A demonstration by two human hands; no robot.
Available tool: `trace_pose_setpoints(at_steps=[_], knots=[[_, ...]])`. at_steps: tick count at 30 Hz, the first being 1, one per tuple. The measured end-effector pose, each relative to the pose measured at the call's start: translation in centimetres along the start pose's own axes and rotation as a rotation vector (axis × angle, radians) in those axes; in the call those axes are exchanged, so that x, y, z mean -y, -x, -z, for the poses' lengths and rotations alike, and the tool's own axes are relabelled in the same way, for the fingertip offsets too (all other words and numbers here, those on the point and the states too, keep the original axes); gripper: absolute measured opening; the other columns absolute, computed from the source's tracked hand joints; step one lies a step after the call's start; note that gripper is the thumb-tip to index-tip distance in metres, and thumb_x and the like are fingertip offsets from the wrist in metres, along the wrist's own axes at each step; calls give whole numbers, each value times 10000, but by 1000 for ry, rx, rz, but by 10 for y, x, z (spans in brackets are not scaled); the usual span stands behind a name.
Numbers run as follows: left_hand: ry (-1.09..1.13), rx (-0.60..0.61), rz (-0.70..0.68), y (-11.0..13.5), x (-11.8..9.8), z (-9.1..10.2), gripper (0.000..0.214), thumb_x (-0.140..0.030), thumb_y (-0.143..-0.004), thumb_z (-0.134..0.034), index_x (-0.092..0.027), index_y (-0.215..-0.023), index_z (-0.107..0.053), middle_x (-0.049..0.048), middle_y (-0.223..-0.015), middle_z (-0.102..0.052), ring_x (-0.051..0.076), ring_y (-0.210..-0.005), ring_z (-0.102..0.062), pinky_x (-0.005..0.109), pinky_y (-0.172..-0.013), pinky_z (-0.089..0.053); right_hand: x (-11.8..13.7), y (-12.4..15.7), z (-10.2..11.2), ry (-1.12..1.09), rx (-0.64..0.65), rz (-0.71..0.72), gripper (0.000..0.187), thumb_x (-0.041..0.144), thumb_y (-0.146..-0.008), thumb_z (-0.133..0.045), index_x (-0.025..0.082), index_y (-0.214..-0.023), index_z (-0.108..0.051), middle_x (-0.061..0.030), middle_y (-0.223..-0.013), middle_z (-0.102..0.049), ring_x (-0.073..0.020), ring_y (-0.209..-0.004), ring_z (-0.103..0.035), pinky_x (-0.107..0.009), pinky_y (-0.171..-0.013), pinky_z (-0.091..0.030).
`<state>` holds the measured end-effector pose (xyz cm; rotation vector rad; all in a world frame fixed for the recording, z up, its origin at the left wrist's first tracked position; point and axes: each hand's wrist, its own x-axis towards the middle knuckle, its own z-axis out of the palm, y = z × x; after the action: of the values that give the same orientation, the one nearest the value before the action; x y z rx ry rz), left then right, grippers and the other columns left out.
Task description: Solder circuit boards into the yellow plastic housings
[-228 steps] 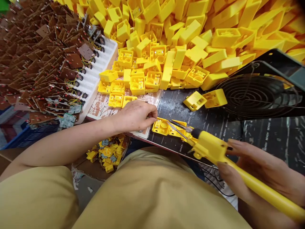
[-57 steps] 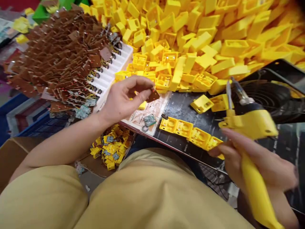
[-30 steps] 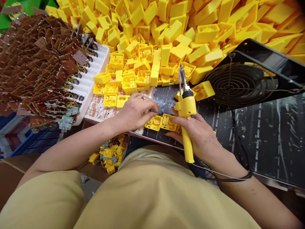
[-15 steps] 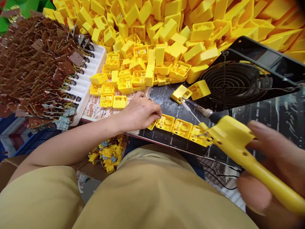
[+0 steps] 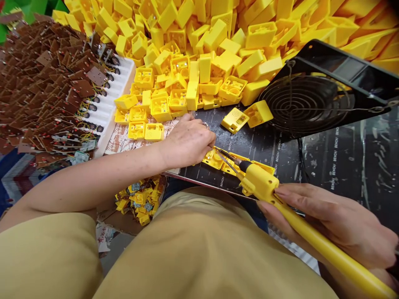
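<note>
Swung down and leftward since half a second ago, the yellow plastic soldering iron (image 5: 264, 182) is clasped in the right hand (image 5: 339, 222), its long axis slanting away and to the left. Its dark tip reaches over the row of open yellow plastic casings (image 5: 213, 160) along the near edge of the black desk (image 5: 314, 166); contact cannot be told. Just left of the tip, the left hand (image 5: 193, 139) crowds the row's left end, fingertips drawn together, anything pinched there hidden. Farther off, two loose yellow casings (image 5: 235, 120) lie before a black fan with a wire guard (image 5: 305, 104). Brown circuit boards (image 5: 46, 91) heap at left; a mound of yellow casings (image 5: 215, 35) spreads behind.
</note>
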<state>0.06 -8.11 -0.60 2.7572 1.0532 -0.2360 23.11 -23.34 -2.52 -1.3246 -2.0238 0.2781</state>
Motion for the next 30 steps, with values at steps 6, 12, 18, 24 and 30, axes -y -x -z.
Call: trace_pose_setpoints(at_steps=[6, 12, 18, 24, 30], knots=[[5, 32, -3, -5, -2, 5, 222, -171, -811, -511, -198, -792, -731, 44, -754, -721, 226, -833, -640, 400, -848, -393, 11, -21, 1, 14, 66, 114, 51, 201, -916, -634, 197, -911, -584, 3, -794, -676, -98, -692, -663, -189, -737, -578], [-5, 45, 18, -7, -3, 6, 209, -193, -812, -523, -191, -774, -729, 47, -731, -707, 228, -822, -635, 400, -831, -398, 10, -21, 11, -4, 70, 174, 150, 174, -852, -712, 190, -959, -609, 2, -843, -681, -108, -741, -665, -206, -753, -574], [-22, 72, 24, -7, -3, 8, 235, -178, -816, -506, -198, -791, -739, 47, -736, -704, 231, -861, -631, 385, -814, -394, 11, -10, 21, 27, 48, -133, 65, 282, -892, -676, 250, -902, -621, 21, -861, -682, -107, -708, -663, -205, -561, -534], [-47, 73, 16, -8, -3, 7, 221, -185, -808, -515, -199, -778, -733, 41, -704, -683, 221, -836, -612, 366, -800, -398, -2, 0, 16, -48, -39, -68, 259, 303, -843, -730, 277, -1087, -646, 0, -905, -711, -139, -646, -676, -228, -490, -548], [-14, -53, -71, -1, 6, 7, 178, -216, -829, -553, -198, -823, -730, 54, -796, -696, 234, -899, -602, 382, -832, -410, -11, 9, 12, -5, -109, -77, 718, 408, -809, -755, 340, -1446, -430, -57, -1106, -702, -248, -810, -717, -331, -625, -609]])
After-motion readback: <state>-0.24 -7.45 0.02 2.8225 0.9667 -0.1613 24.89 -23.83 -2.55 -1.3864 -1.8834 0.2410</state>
